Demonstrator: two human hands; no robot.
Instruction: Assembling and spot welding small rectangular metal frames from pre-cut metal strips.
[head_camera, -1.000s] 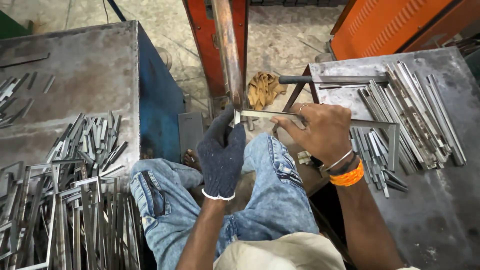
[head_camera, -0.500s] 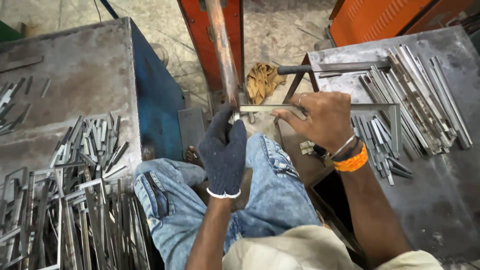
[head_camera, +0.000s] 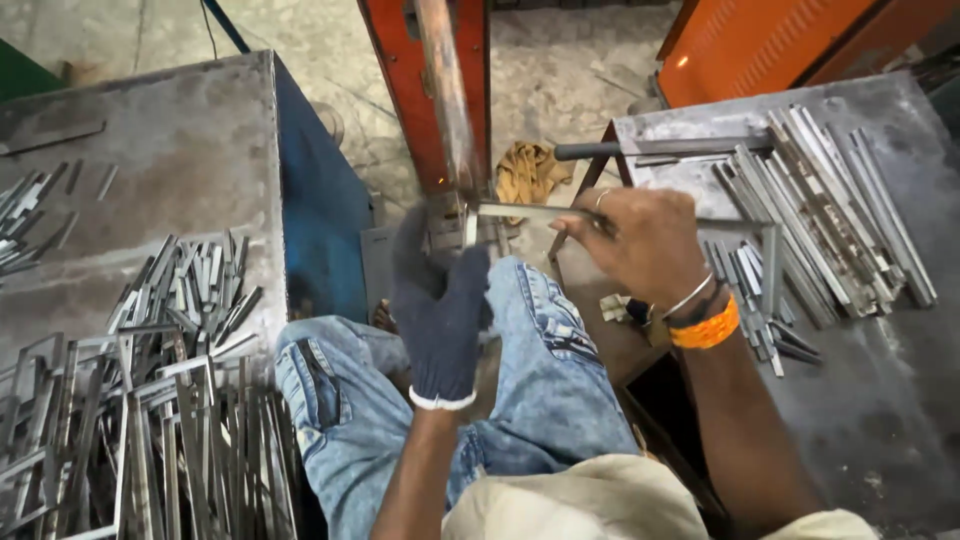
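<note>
Gripping thin metal strip (head_camera: 530, 212) in your bare right hand (head_camera: 645, 245), fingers closed around it near its middle. Your gloved left hand (head_camera: 440, 300) pinches strip's left end, just below rusty vertical bar (head_camera: 445, 95) of red machine (head_camera: 395, 90). Strip lies level, over your knees. Right of hand: long strips piled on grey table (head_camera: 900, 400). Left: heap of short cut strips (head_camera: 150, 390) on other table (head_camera: 170, 150). Yellow rag (head_camera: 528, 172) on floor beyond.

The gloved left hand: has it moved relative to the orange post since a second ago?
Barely. The gloved left hand remains just below the orange post, at the metal strip's end; no clear shift.
</note>
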